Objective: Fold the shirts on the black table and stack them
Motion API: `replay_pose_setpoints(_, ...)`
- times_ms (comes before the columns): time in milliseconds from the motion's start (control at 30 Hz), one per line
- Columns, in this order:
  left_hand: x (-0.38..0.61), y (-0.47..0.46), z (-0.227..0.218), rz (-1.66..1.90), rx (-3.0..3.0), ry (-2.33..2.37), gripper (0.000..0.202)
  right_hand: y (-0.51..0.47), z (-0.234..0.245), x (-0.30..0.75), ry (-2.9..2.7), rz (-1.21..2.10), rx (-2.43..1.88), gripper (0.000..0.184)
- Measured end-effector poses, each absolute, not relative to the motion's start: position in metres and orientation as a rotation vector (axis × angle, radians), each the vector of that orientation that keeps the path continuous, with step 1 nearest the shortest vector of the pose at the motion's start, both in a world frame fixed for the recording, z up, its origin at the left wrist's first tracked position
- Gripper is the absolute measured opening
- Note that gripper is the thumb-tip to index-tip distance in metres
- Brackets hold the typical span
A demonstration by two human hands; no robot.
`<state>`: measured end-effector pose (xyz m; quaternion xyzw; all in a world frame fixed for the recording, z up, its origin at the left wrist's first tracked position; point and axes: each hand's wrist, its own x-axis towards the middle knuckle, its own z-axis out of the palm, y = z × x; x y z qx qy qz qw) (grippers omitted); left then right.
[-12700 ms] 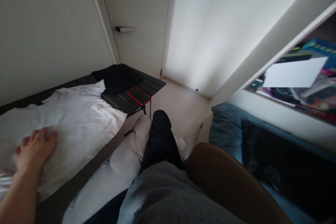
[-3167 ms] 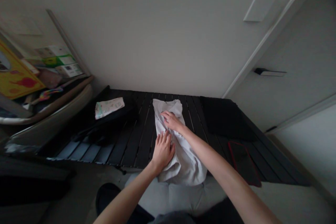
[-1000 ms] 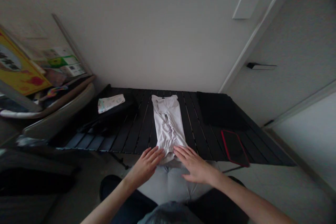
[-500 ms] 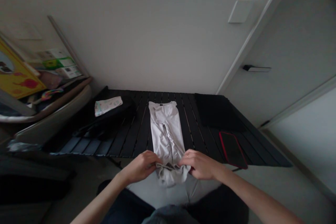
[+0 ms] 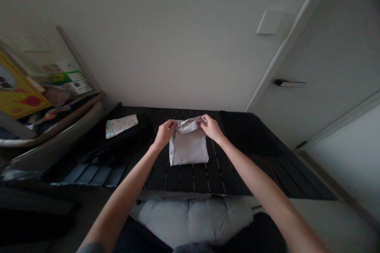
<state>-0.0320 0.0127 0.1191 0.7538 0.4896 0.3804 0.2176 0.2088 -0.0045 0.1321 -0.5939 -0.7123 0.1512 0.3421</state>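
A white T-shirt (image 5: 188, 150) lies on the black slatted table (image 5: 190, 178), folded into a compact rectangle. My left hand (image 5: 164, 134) pinches the shirt's far top edge at its left corner. My right hand (image 5: 211, 128) grips the same edge at the right corner. The fabric there is lifted slightly and rolled over. Both arms reach forward over the table's near edge. Under my fingers, part of the fold is hidden.
A small patterned white cloth (image 5: 121, 125) rests on a black bag (image 5: 118, 154) to the left. A black pad (image 5: 245, 130) and a dark phone (image 5: 263, 162) lie to the right. A grey cushion (image 5: 190, 221) sits below the near edge. A door handle (image 5: 289, 83) and a cluttered shelf (image 5: 56, 102) flank the table.
The long shirt strip is now a short block, its near end carried up and over to the far end. Both hands moved away from me and now hold the far edge.
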Motion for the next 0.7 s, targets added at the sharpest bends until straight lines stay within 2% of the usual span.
replay_pose_setpoints(100,-0.019,0.032,0.103,1.177,1.975,1.579,0.042,0.015,0.111,0.197,-1.757,0.223,-1.797,0.052)
replay_pose_setpoints(233,-0.014,0.015,0.077,0.922,2.035,1.876,0.05,0.003,0.072,0.184,-1.793,0.259,-2.129,0.067)
replay_pose_setpoints(333,-0.011,-0.005,0.062,0.623,1.959,2.081,0.051,-0.008,0.05,0.178,-1.778,0.371,-2.28,0.065)
replay_pose_setpoints(433,-0.008,-0.012,0.051,0.481,1.882,2.13,0.05,-0.008,0.041,0.172,-1.753,0.391,-2.295,0.055)
replay_pose_setpoints(567,-0.004,-0.004,0.042,0.53,1.956,1.998,0.049,-0.001,0.039,0.165,-1.766,0.398,-2.214,0.045)
replay_pose_setpoints(700,-0.002,0.0,0.042,0.68,2.019,1.838,0.051,0.001,0.046,0.166,-1.782,0.423,-2.114,0.046)
